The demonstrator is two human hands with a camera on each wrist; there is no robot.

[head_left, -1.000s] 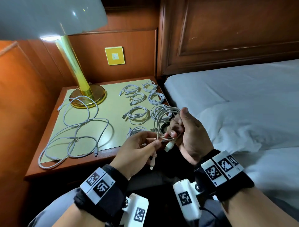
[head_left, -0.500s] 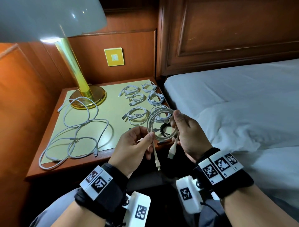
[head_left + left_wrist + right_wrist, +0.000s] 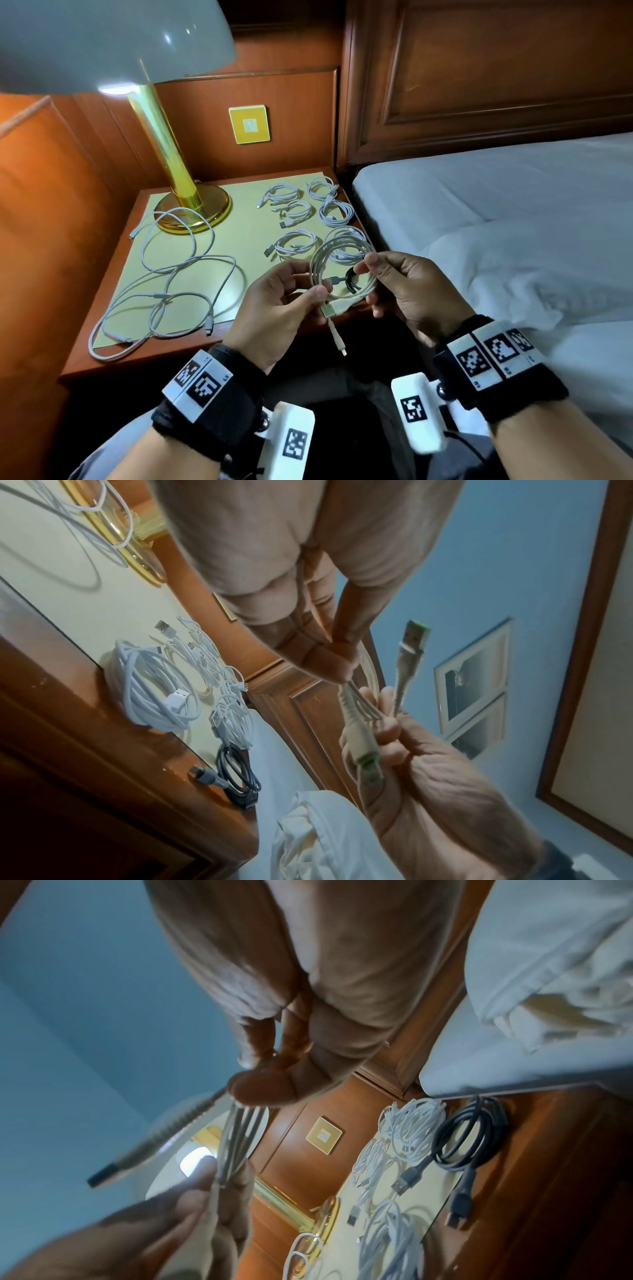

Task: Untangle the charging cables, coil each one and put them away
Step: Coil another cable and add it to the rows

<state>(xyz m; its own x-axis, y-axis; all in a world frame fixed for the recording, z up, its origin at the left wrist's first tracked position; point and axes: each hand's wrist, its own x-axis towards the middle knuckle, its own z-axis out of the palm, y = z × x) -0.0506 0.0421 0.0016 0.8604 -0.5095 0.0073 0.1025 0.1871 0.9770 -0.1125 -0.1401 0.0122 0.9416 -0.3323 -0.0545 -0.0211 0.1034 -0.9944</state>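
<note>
**Coil rounded out and held between both hands**

Head view: the left hand point(image 3: 277, 308) and right hand point(image 3: 407, 291) each pinch the pale braided charging cable coil point(image 3: 342, 270), now a wider ring than a second ago, above the wooden bedside table point(image 3: 113, 353); finished white coils point(image 3: 294, 245) lie beyond the grip, so set-down looks close.

Left wrist view: fingertips point(image 3: 339, 666) clamp the strands; a green-tipped plug point(image 3: 368, 767) hangs below.

Right wrist view: a dark coiled cable point(image 3: 469, 1139) lies on the table.

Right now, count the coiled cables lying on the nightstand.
7: white coils at back left, back right, middle left, middle right, front left and front right; a black coil nearest. More may be hidden.
</note>
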